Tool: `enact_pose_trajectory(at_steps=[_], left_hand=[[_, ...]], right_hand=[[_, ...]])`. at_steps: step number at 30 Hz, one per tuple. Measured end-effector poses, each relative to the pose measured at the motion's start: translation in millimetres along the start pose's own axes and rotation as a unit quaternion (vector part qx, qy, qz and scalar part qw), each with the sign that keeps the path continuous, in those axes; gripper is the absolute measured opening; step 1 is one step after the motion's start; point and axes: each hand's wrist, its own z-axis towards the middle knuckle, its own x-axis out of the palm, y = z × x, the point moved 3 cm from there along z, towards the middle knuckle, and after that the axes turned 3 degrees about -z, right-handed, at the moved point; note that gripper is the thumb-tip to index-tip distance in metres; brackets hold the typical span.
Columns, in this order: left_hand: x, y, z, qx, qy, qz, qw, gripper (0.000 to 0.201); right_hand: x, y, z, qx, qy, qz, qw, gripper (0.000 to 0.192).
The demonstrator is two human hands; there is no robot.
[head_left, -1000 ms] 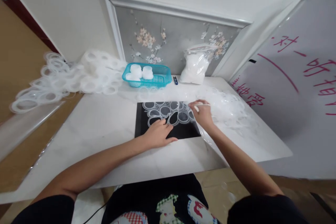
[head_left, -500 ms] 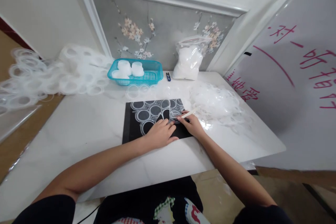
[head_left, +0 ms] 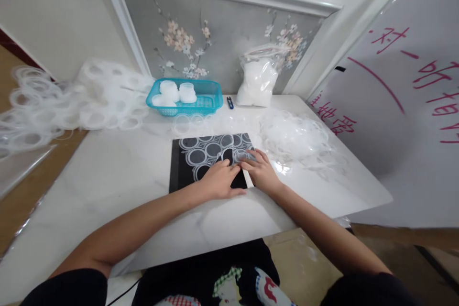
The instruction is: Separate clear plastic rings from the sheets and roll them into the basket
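Both hands lie on the black mat (head_left: 179, 172) at table (head_left: 107, 172) centre. Left hand (head_left: 218, 179) is flat, fingers pressing the clear ring sheet (head_left: 211, 148). Right hand (head_left: 260, 172), fingers loosely together, touches the sheet's 3 o'clock edge. Teal basket (head_left: 210, 100) at 12 o'clock. Whiteboard (head_left: 394, 119) at 3 o'clock: red handwritten characters, not legible.
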Motion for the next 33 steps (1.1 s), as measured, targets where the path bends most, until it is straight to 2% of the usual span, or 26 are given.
enact_pose_trajectory(at_steps=[1, 3, 5, 6, 7, 10, 13, 16, 20, 24, 33], left_hand=[[-4.5, 0, 1, -0.007, 0.013, -0.005, 1.0, 0.066], [-14.1, -1, 3, -0.013, 0.04, -0.009, 0.999, 0.063], [-22.0, -3, 4, -0.016, 0.061, -0.004, 0.998, 0.056], [-24.7, -5, 4, -0.019, 0.063, 0.001, 0.998, 0.051], [-26.1, -6, 4, -0.022, 0.057, 0.007, 0.998, 0.046], [-23.2, -11, 9, -0.003, 0.009, 0.023, 1.0, 0.037], [-13.1, -19, 22, 0.057, -0.035, 0.053, 0.996, 0.037], [-4.5, -22, 37, 0.079, -0.054, 0.08, 0.992, 0.04], [2.8, -21, 48, 0.081, -0.044, 0.09, 0.992, 0.045], [7.0, -19, 49, 0.088, -0.042, 0.094, 0.991, 0.047], [5.2, -17, 51, 0.086, -0.047, 0.082, 0.992, 0.043]], right_hand=[[-4, -9, 6, 0.019, -0.013, -0.013, 1.0, 0.024], [-14, -37, 18, 0.128, -0.085, -0.019, 0.988, 0.026], [-22, -65, 21, 0.247, -0.173, -0.007, 0.953, 0.029], [-23, -73, 19, 0.272, -0.192, 0.008, 0.943, 0.03], [-21, -77, 16, 0.273, -0.189, 0.029, 0.943, 0.029], [-6, -72, -1, 0.215, -0.114, 0.141, 0.96, 0.028], [5, -66, -17, 0.247, -0.094, 0.244, 0.933, 0.034], [8, -68, -21, 0.301, -0.091, 0.289, 0.904, 0.039], [5, -68, -15, 0.276, -0.07, 0.305, 0.909, 0.038], [7, -69, -16, 0.276, -0.056, 0.29, 0.915, 0.035], [3, -61, -15, 0.23, -0.039, 0.287, 0.929, 0.026]])
